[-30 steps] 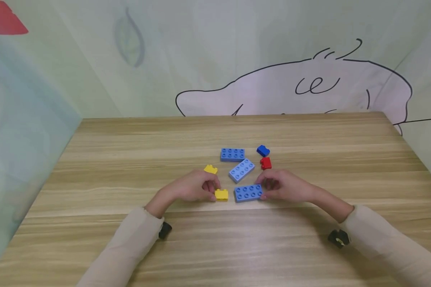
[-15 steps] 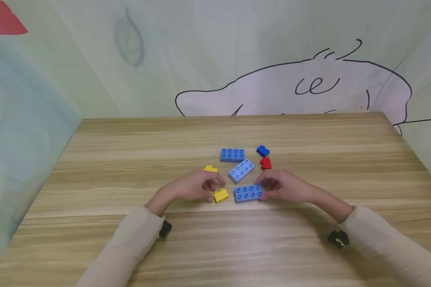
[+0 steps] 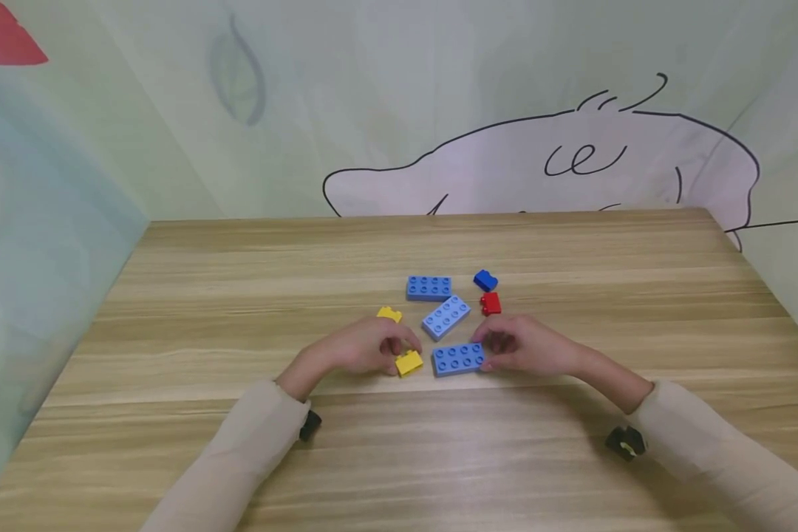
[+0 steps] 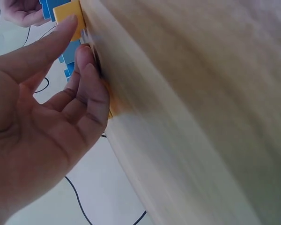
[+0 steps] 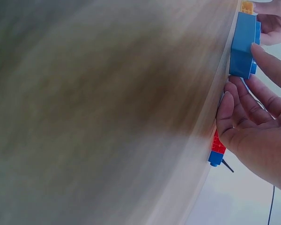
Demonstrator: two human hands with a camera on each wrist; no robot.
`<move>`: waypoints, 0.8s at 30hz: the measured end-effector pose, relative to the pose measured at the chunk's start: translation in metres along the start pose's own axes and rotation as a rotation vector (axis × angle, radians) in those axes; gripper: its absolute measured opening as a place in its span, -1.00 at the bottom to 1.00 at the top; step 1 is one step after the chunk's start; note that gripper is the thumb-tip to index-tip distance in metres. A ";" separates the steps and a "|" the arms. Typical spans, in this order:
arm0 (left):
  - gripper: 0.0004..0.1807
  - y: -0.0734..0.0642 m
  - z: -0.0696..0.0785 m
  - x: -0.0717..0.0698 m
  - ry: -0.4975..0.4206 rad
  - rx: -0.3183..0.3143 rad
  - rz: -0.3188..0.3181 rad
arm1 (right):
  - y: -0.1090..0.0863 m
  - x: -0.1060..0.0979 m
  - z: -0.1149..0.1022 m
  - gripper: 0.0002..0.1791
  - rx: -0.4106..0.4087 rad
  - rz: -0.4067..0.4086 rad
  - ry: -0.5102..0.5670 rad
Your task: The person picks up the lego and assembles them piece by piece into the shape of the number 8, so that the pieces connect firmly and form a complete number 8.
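My left hand (image 3: pixel 366 346) has its thumb and index finger around a small yellow building brick (image 3: pixel 408 363), which sits angled on the table. In the left wrist view the thumb tip lies on this yellow brick's face, and the other fingers curl below. My right hand (image 3: pixel 528 345) holds the right end of a blue eight-stud brick (image 3: pixel 459 359) between thumb and index finger. The right wrist view shows the thumb at that blue brick's (image 5: pixel 243 44) edge. The two bricks are a small gap apart, the yellow one to the left.
Beyond the hands lie a light blue brick (image 3: pixel 446 318), another blue eight-stud brick (image 3: pixel 428 288), a small red brick (image 3: pixel 490 304) and a small dark blue curved brick (image 3: pixel 485 280). A second yellow brick (image 3: pixel 389 314) lies just behind my left hand. All rest on a wooden table (image 3: pixel 239 295).
The yellow brick at my left hand has turned to an angle. My left index finger lifted and stretched out, then came down behind the brick. My right hand and its blue brick stayed in place.
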State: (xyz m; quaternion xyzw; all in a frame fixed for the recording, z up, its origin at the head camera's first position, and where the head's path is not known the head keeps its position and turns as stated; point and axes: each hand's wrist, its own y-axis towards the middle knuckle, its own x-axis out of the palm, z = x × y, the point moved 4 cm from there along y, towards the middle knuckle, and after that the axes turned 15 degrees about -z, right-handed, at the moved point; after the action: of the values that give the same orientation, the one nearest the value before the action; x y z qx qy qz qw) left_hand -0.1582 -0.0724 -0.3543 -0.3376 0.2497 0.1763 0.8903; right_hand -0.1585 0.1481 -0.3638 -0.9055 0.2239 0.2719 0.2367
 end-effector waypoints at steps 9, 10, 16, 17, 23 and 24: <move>-0.65 -0.003 -0.003 -0.002 -0.027 -0.030 0.068 | 0.000 0.000 0.000 -0.64 -0.011 0.000 0.002; -0.65 -0.004 -0.003 -0.003 -0.031 -0.029 0.078 | 0.000 0.000 0.000 -0.64 -0.011 0.001 0.001; -0.65 -0.006 -0.003 -0.004 -0.049 -0.009 0.111 | 0.000 0.000 0.001 -0.64 -0.017 0.001 -0.001; -0.65 -0.006 -0.003 -0.003 -0.052 -0.010 0.115 | 0.000 0.000 0.001 -0.64 -0.016 0.000 0.000; -0.64 -0.006 -0.002 -0.002 -0.045 -0.012 0.135 | 0.000 0.000 0.001 -0.64 -0.008 -0.002 0.000; -0.64 -0.006 -0.001 -0.002 -0.041 -0.010 0.140 | 0.000 0.000 0.001 -0.64 -0.007 -0.002 -0.001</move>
State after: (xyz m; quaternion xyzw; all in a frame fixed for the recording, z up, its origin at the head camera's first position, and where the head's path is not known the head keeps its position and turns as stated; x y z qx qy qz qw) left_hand -0.1573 -0.0781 -0.3504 -0.3199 0.2534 0.2465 0.8790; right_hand -0.1585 0.1482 -0.3645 -0.9064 0.2222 0.2727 0.2339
